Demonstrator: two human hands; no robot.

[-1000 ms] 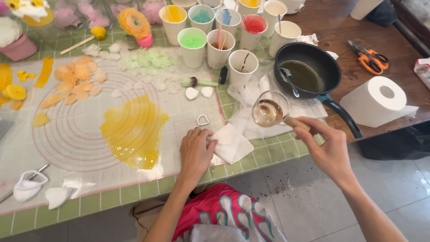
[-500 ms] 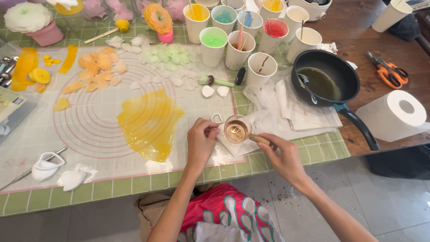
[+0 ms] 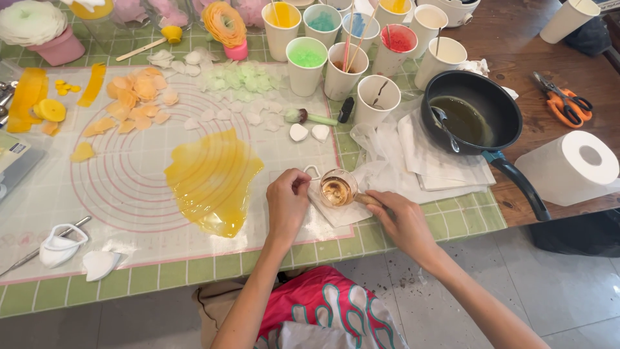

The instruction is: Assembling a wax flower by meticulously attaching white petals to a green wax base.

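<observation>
Two hands work at the near edge of a green-checked table point(image 3: 194, 278), over a wide white silicone mat point(image 3: 129, 194) printed with red circles, where a thin yellow sheet point(image 3: 213, 178) lies spread. To the right stands a black frying pan point(image 3: 475, 113) of dark liquid with a spoon in it, beside a roll of white paper point(image 3: 571, 165). Behind are paper cups point(image 3: 307, 64) of coloured material and scattered orange petals point(image 3: 139, 103). The right hand point(image 3: 403, 223) is closed around the handle of a small round ladle point(image 3: 338, 190), which sits just above white paper towels point(image 3: 413, 161) at the mat's right border. The left hand point(image 3: 287, 203) is curled, fingertips pinched at the ladle's left rim, near a small white cutter point(image 3: 313, 171); what it pinches is too small to tell.
</observation>
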